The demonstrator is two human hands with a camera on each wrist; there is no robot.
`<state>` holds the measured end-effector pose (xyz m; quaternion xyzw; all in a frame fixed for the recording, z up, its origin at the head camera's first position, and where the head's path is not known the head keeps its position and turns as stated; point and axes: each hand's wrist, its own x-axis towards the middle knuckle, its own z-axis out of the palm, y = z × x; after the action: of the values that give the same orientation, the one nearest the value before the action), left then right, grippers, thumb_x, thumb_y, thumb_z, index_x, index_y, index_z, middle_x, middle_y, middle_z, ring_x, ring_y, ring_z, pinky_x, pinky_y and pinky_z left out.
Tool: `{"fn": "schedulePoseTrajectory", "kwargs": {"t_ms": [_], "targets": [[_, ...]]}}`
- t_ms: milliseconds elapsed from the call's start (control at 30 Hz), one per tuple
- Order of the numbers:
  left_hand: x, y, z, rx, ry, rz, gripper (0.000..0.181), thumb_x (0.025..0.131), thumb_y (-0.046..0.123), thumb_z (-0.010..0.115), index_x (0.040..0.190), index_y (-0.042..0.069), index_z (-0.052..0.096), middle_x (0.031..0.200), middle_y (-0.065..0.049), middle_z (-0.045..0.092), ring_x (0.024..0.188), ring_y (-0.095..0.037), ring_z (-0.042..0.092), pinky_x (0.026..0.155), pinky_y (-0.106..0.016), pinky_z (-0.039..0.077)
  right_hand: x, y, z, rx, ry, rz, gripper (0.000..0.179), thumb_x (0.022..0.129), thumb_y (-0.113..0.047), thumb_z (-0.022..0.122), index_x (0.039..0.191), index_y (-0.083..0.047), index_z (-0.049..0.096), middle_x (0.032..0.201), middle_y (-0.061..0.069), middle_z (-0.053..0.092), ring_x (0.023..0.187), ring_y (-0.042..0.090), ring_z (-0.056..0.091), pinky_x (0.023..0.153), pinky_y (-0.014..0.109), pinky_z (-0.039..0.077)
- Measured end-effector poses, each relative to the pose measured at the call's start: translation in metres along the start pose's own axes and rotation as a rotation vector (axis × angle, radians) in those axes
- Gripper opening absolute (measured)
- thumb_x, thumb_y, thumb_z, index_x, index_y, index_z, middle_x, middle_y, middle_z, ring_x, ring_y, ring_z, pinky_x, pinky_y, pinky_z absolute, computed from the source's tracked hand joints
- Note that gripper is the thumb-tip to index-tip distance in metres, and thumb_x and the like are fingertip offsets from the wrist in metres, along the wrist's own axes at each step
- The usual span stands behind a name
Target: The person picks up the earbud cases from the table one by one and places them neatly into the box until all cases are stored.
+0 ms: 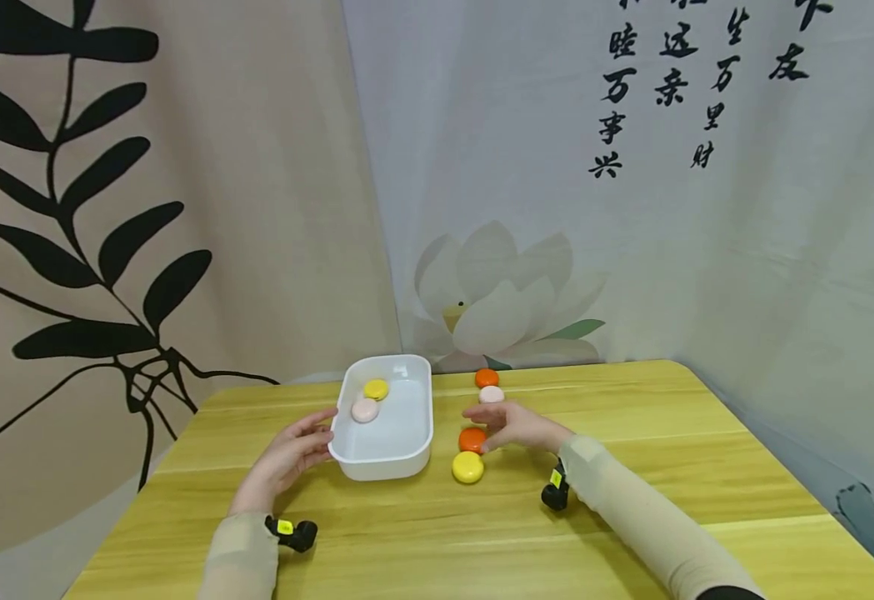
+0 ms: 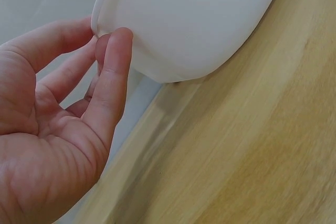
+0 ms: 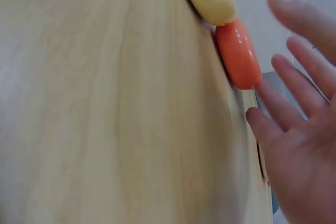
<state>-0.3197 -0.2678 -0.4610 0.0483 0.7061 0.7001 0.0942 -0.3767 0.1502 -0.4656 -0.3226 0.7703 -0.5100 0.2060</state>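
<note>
My left hand (image 1: 290, 454) holds the left rim of a white plastic tub (image 1: 384, 464), thumb and fingertips at its edge in the left wrist view. Inside the tub lie a yellow disc (image 1: 376, 389) and a pale pink disc (image 1: 365, 410). My right hand (image 1: 522, 425) hovers beside an orange disc (image 1: 470, 439), fingers spread and nothing gripped. One fingertip meets or nearly meets that glossy orange disc (image 3: 239, 56) in the right wrist view. A yellow disc (image 1: 468, 467) sits against its near side.
Farther back, beyond my right hand, lie another orange disc (image 1: 486, 378) and a pink disc (image 1: 491, 394). The wooden table (image 1: 407, 533) ends at a printed curtain (image 1: 294, 208) behind the tub. Dark wrist cameras sit below both hands.
</note>
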Motion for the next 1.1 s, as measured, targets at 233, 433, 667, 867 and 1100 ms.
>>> {"fn": "schedulePoseTrajectory", "kwargs": {"t_ms": [233,433,667,867,1100], "targets": [[0.002,0.0,0.001,-0.005,0.003,-0.008,0.054,0.098,0.002,0.053,0.147,-0.002,0.034,0.121,-0.027,0.045,0.095,-0.027,0.061,0.082,-0.031,0.055,0.002,0.0,0.002,-0.042,-0.071,-0.012,0.063,0.081,0.003,0.073,0.139,0.001,0.049,0.142,0.017,0.049,0.128,0.03,0.047,0.104,0.038,0.041],[0.002,0.0,0.001,-0.01,0.004,-0.006,0.054,0.098,0.001,0.053,0.148,-0.002,0.033,0.121,-0.027,0.044,0.096,-0.028,0.06,0.082,-0.031,0.055,0.002,0.005,0.004,-0.074,-0.058,0.001,0.059,0.081,0.004,0.073,0.137,0.0,0.053,0.138,0.014,0.053,0.124,0.028,0.05,0.104,0.04,0.041],[0.001,0.0,0.001,0.006,0.006,-0.009,0.052,0.099,0.001,0.051,0.148,-0.001,0.033,0.121,-0.026,0.045,0.097,-0.029,0.06,0.083,-0.031,0.055,0.003,0.007,0.006,-0.093,-0.037,0.006,0.057,0.081,0.004,0.073,0.135,-0.001,0.055,0.136,0.012,0.055,0.121,0.025,0.052,0.102,0.038,0.042],[-0.001,0.002,0.001,0.017,0.012,-0.015,0.053,0.099,0.003,0.051,0.149,0.001,0.033,0.122,-0.025,0.046,0.098,-0.029,0.06,0.083,-0.031,0.055,0.004,0.005,0.009,-0.119,-0.011,0.028,0.055,0.08,0.005,0.073,0.132,-0.002,0.058,0.131,0.01,0.059,0.117,0.022,0.054,0.1,0.035,0.044],[0.0,0.002,0.001,0.015,0.014,-0.016,0.054,0.099,0.003,0.052,0.149,0.001,0.033,0.122,-0.025,0.046,0.097,-0.028,0.06,0.082,-0.03,0.055,0.005,0.005,0.011,-0.138,0.034,0.047,0.05,0.079,0.003,0.075,0.127,-0.004,0.063,0.123,0.008,0.063,0.11,0.02,0.056,0.097,0.035,0.045]]}}
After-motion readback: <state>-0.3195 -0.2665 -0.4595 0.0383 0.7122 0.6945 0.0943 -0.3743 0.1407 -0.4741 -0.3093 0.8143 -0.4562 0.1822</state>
